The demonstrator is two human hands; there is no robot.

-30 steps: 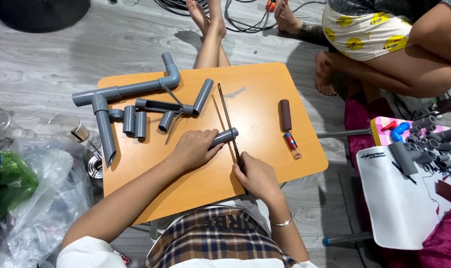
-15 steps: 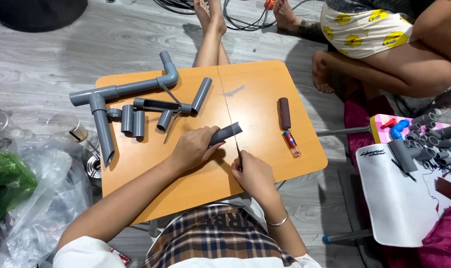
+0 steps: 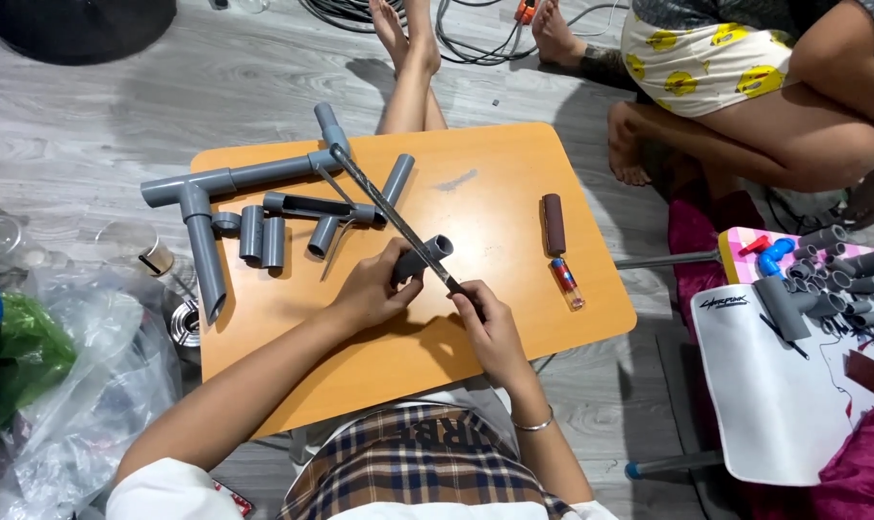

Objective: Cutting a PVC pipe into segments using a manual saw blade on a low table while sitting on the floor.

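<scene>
Your left hand (image 3: 372, 289) clamps a short grey pipe piece (image 3: 424, 257) over the orange surface (image 3: 475, 337); your right hand (image 3: 490, 323) grips a hacksaw blade (image 3: 389, 214) laid across it.

One head-worn camera looks steeply down, fairly near, onto the low orange table (image 3: 514, 202).

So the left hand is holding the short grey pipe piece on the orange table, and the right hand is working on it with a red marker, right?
Not quite. The left hand does hold the short grey pipe piece over the orange table, but the right hand holds a long thin metal blade, not a red marker. The head view shows it.
</scene>
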